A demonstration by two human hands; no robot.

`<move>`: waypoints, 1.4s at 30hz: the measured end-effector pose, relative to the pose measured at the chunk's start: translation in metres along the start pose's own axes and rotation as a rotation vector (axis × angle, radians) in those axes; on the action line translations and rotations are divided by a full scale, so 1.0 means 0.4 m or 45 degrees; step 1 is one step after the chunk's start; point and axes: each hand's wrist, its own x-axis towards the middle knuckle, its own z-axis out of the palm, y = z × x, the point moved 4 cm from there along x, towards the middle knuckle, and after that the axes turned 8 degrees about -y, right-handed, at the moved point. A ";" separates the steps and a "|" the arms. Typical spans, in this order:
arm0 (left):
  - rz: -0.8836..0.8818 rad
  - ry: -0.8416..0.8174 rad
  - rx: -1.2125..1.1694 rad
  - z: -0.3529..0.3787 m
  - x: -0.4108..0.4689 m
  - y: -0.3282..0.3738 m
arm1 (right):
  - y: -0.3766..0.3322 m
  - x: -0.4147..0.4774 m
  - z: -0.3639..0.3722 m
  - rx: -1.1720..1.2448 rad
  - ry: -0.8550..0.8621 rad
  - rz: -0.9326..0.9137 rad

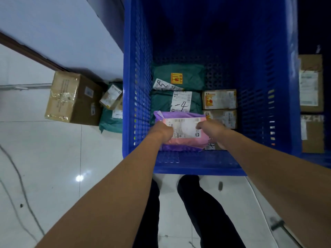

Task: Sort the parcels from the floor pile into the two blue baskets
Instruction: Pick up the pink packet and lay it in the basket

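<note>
Both hands, left [163,132] and right [213,128], grip a soft pink-purple parcel [182,142] with a white barcode label, low at centre frame inside the blue basket [138,104], above green bags [161,102].

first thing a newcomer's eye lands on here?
The big blue basket filling the middle of the view, with both hands inside it: left hand and right hand grip a purple parcel by its two sides, above green bags and small cartons. Next, the taped brown box on the white floor to the basket's left.
</note>
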 end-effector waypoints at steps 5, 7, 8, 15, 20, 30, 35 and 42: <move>-0.085 0.030 0.099 0.012 0.014 -0.009 | 0.011 0.013 0.021 -0.004 -0.041 0.017; -0.090 0.034 0.102 0.008 0.014 -0.013 | 0.018 0.014 0.030 0.003 -0.059 0.018; -0.097 0.029 0.101 0.006 0.012 -0.016 | 0.020 0.016 0.033 -0.009 -0.056 0.017; -0.077 0.002 0.073 -0.007 -0.052 -0.003 | 0.005 -0.041 0.028 -0.149 0.006 -0.012; 0.099 -0.013 0.083 -0.036 -0.161 0.034 | -0.026 -0.132 -0.002 -0.179 0.044 -0.055; 0.421 0.181 -0.252 -0.132 -0.484 0.109 | -0.171 -0.437 -0.025 -0.266 0.091 -0.263; 0.454 0.282 -0.417 -0.205 -0.588 0.056 | -0.247 -0.588 0.026 -0.378 0.096 -0.369; 0.423 0.382 -0.537 -0.380 -0.702 -0.066 | -0.315 -0.680 0.176 -0.392 -0.004 -0.455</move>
